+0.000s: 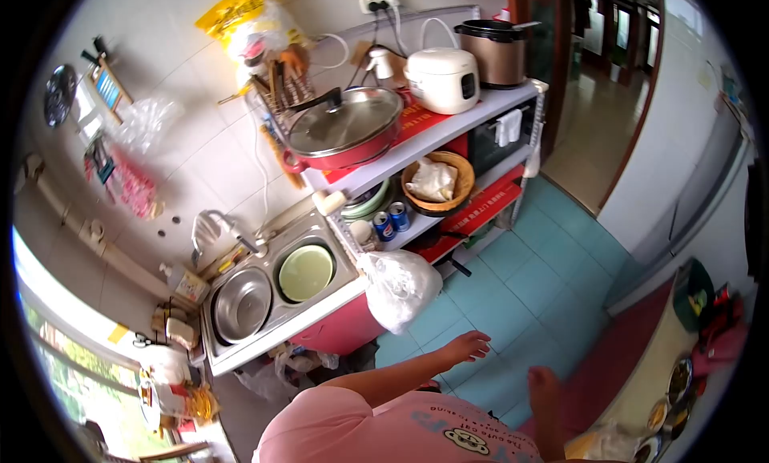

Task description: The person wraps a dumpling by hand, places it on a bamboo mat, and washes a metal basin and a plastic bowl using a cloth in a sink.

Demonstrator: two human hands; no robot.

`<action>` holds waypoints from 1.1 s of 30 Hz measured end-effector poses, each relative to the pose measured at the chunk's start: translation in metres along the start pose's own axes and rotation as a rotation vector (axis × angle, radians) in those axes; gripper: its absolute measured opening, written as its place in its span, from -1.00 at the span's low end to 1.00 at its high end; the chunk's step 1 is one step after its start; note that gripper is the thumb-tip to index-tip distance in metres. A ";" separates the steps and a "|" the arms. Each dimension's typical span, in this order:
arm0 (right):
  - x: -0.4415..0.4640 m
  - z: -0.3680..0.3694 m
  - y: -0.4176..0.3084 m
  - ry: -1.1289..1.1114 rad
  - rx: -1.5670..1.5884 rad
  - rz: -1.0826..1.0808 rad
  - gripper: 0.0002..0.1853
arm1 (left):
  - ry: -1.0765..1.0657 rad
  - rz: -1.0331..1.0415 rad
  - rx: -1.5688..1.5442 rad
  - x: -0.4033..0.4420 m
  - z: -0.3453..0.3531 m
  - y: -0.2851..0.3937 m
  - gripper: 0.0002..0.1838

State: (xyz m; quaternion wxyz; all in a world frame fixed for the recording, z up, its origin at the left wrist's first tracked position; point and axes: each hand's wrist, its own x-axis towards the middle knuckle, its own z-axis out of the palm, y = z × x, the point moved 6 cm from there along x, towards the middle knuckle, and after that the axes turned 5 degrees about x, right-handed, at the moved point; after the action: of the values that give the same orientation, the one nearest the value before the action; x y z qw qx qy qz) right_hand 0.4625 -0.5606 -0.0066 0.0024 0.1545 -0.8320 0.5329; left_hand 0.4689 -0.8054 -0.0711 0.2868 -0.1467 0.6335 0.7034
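Note:
My left hand (466, 348) is stretched out in front of my pink shirt (400, 427), over the blue-green floor tiles. Its fingers are apart and nothing is in them. Closest to it is a tied white plastic bag (400, 289), which hangs from the corner of the shelf and does not touch the hand. My right hand (545, 379) is raised on the other side of my body, also above the floor. Its fingers are foreshortened and blurred, and I see no object in it.
A double sink holds a steel basin (243, 304) and a green basin (306, 272). On the shelf rack stand a red lidded pan (344, 130), a white rice cooker (443, 80) and a brown pressure cooker (492, 54). A doorway opens at the back; a table (641, 391) stands right.

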 end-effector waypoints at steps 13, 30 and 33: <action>0.073 0.130 0.012 -0.441 0.135 -0.008 -0.86 | 0.364 0.149 -0.287 -0.054 -0.121 -0.025 -0.63; 0.224 0.122 -0.023 -0.479 0.085 -0.142 -0.86 | 0.318 0.136 -0.384 0.052 -0.149 0.059 -0.63; 0.274 0.075 0.010 -0.416 0.081 -0.122 -0.84 | 0.319 0.130 -0.361 0.107 -0.135 0.101 -0.61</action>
State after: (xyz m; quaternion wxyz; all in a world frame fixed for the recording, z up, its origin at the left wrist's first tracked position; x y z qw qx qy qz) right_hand 0.2108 -0.6929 -0.0015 -0.1433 0.3114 -0.7816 0.5213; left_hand 0.3037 -0.9169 -0.0712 0.1064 -0.2635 0.5430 0.7902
